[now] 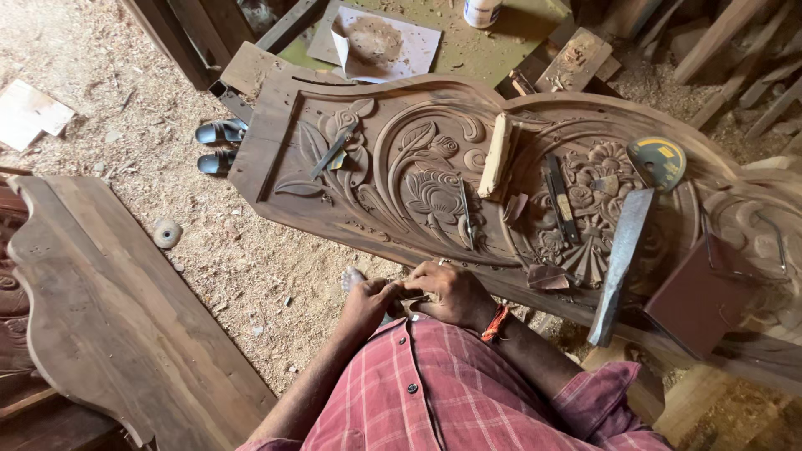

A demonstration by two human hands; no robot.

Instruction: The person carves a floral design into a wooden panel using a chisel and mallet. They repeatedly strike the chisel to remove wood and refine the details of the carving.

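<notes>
Head view: hands (418,299) together beside carved panel (434,179).

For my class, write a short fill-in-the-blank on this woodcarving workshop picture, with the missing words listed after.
1. The big brown carved wooden panel shows flowers and ____.
2. The person's left hand and right hand meet at the panel's ____ edge.
3. The round yellow-labelled grey disc lies ____ the panel.
4. The floor is covered in ____.

Missing words: leaves; near; on; sawdust
</notes>
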